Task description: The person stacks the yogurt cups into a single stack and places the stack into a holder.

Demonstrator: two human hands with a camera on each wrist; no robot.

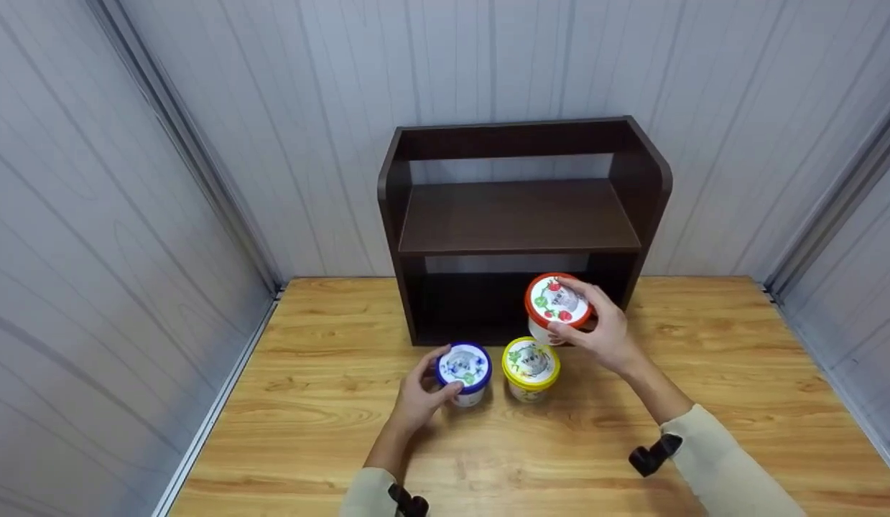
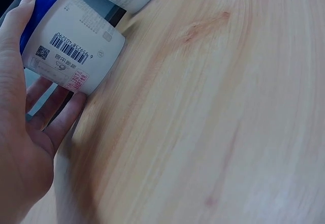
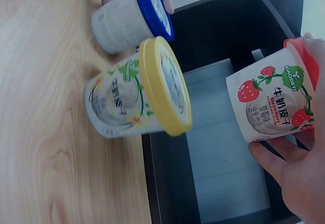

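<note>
Three lidded paper tubs are in view. My right hand [image 1: 604, 334] grips the red-lidded strawberry tub [image 3: 271, 94], held up off the table in front of the shelf's lower opening. My left hand [image 1: 418, 393] holds the blue-lidded tub [image 1: 465, 373] around its side, thumb at the lid's rim; a barcode shows on its wall in the left wrist view. Between the two hands stands the yellow-lidded tub [image 1: 531, 370], upright on the table and touched by neither hand. In the head view the red-lidded tub is just behind and above it.
A dark brown two-level shelf [image 1: 520, 215] stands at the back of the wooden table [image 1: 308, 402], its lower compartment behind the tubs. Pale panel walls [image 1: 330, 143] close in the back and both sides.
</note>
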